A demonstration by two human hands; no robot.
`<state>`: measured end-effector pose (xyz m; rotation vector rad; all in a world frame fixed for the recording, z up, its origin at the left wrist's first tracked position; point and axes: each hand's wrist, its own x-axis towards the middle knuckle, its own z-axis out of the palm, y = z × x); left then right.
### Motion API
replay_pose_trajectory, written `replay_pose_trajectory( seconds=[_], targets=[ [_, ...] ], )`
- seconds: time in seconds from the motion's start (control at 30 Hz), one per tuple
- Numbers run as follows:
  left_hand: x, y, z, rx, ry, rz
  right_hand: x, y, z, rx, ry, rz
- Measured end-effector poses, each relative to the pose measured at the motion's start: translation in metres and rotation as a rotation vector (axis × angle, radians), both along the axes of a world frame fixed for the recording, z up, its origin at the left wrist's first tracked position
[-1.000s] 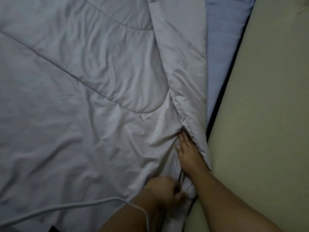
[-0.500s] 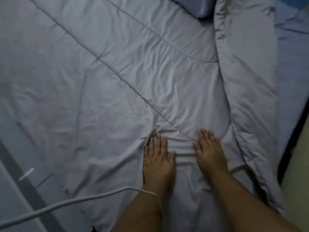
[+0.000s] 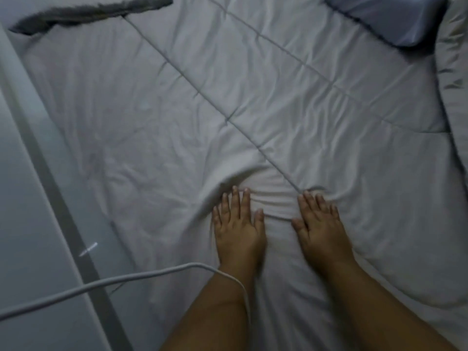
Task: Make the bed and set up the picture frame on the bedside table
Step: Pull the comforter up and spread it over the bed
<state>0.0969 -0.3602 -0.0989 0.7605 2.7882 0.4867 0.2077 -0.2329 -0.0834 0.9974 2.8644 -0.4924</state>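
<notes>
A pale grey quilted comforter [image 3: 228,97] covers most of the bed, with creases and stitched seams running across it. My left hand [image 3: 238,224] lies flat on it, fingers straight and pressing down. My right hand [image 3: 319,221] lies flat beside it, a short way to the right, fingers also straight. Small ripples of fabric bunch between the two hands. A folded-over edge of the comforter [image 3: 453,72] runs down the right side. No picture frame or bedside table is in view.
A light blue pillow [image 3: 387,19] sits at the top right. A dark grey furry strip [image 3: 88,13] lies at the top left. The floor [image 3: 30,198] with a dark band runs along the left. A white cable [image 3: 126,277] crosses my left forearm.
A second ago my hands were at the comforter's right edge, the left gripping it. Both then moved onto the comforter's flat top and lie pressed there; the view has swung left.
</notes>
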Motion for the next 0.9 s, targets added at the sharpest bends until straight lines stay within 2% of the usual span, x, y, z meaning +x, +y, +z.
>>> replay_pose_trajectory(
  seconds=[0.2, 0.43, 0.63, 0.9],
  targets=[
    [-0.122, -0.021, -0.004, -0.067, 0.042, 0.016, -0.127, -0.01, -0.002, 0.015, -0.005, 0.017],
    [-0.268, -0.041, -0.008, -0.1, 0.063, 0.106, -0.285, -0.017, 0.001, 0.023, 0.04, 0.142],
    [-0.311, -0.039, 0.0, -0.109, 0.031, 0.164, -0.329, -0.02, 0.005, 0.007, 0.018, 0.294],
    [-0.33, -0.039, 0.032, -0.071, -0.016, 0.027, -0.365, -0.01, 0.047, 0.06, 0.068, 0.36]
  ],
)
